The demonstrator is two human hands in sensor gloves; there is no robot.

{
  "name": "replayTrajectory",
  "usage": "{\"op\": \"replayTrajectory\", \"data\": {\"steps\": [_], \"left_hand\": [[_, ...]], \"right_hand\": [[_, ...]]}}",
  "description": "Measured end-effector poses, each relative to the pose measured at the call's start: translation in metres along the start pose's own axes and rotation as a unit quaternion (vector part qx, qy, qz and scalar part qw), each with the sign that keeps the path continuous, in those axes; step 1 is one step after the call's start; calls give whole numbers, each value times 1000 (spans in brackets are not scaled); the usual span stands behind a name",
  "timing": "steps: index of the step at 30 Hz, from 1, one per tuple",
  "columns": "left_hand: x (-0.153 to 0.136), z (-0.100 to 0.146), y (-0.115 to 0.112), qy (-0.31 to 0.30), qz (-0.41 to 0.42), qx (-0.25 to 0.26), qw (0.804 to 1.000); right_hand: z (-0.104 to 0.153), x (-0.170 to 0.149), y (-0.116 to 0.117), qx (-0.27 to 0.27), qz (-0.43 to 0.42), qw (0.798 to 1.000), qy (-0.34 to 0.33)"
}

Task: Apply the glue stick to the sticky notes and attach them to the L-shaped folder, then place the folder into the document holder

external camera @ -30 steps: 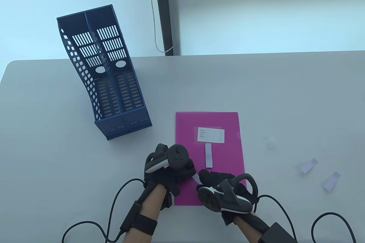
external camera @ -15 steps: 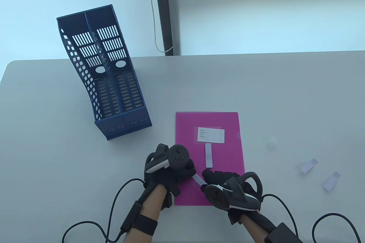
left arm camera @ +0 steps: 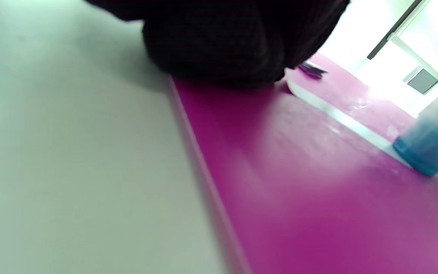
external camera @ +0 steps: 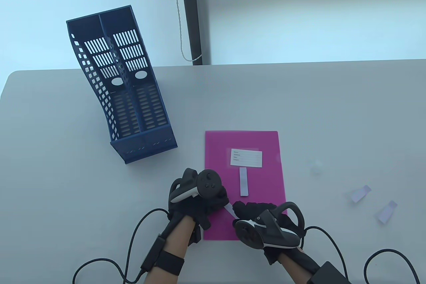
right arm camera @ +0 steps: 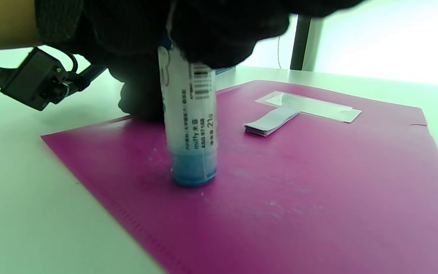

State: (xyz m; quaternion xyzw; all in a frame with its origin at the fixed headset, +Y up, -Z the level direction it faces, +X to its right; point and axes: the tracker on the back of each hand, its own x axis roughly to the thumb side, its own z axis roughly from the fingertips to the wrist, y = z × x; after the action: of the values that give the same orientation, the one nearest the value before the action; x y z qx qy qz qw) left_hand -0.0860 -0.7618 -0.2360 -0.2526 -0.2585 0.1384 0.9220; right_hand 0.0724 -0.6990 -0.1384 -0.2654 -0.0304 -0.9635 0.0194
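Observation:
A magenta L-shaped folder (external camera: 263, 177) lies flat on the table, with a white label (external camera: 246, 158) and a small pad of sticky notes (external camera: 244, 181) on it. One pale sticky note (external camera: 229, 210) lies on the folder's near left part. My left hand (external camera: 222, 204) presses its left end down with its fingertips. My right hand (external camera: 240, 210) grips a glue stick (right arm camera: 190, 125) upright, its blue tip down at the note's other end (left arm camera: 340, 118). In the table view the right hand hides the glue stick.
A dark blue two-slot document holder (external camera: 133, 97) stands at the back left. On the table right of the folder lie a translucent cap (external camera: 315, 165) and two loose pale notes (external camera: 359, 194) (external camera: 386, 211). Glove cables (external camera: 133, 240) trail along the table's near edge.
My right hand slid the glue stick a little right along the note, then back left, covering more of it. The left hand and folder stayed put.

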Motion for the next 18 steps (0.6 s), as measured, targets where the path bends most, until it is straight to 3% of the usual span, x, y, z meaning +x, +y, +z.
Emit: {"op": "replayTrajectory", "data": {"steps": [6, 10, 15, 18], "left_hand": [[2, 1, -1, -2, -21, 10, 1000], [3, 2, -1, -6, -13, 9, 1000], [8, 1, -2, 6, -45, 1, 999], [9, 1, -2, 7, -53, 0, 999]], "right_hand": [[14, -40, -11, -49, -112, 991, 63], [21, -76, -1, -40, -172, 976, 131], [17, -99, 22, 2, -158, 969, 189], [11, -101, 31, -13, -154, 969, 195]]}}
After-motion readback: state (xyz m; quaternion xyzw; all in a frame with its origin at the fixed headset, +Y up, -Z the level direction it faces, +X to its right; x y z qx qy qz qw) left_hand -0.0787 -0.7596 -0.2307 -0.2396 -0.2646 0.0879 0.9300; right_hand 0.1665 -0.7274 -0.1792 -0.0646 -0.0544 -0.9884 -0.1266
